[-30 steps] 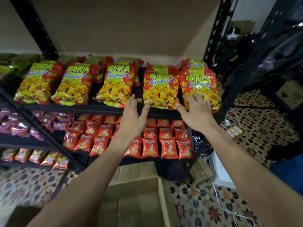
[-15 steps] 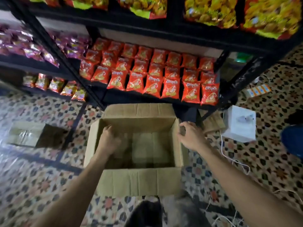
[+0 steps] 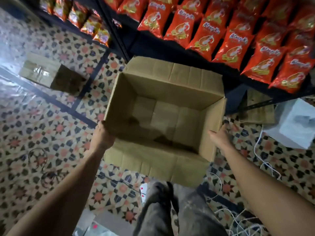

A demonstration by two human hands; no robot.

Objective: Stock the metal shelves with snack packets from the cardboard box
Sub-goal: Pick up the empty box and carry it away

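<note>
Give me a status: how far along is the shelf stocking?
Done: red snack packets lie in rows across the metal shelf, and the cardboard box shows only its bare bottom.
In hand: the left hand and right hand grip the box's two side walls near its front corners.
Left: nothing visible to unpack; probably just clearing the empty box. The other shelves are mostly out of view.

A shop: snack packets (image 3: 235,36) line metal shelves (image 3: 158,46).

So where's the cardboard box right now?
The cardboard box is mid-frame in the head view, in front of the shelf of red snack packets, gripped by the left hand and right hand at its sides.
</note>
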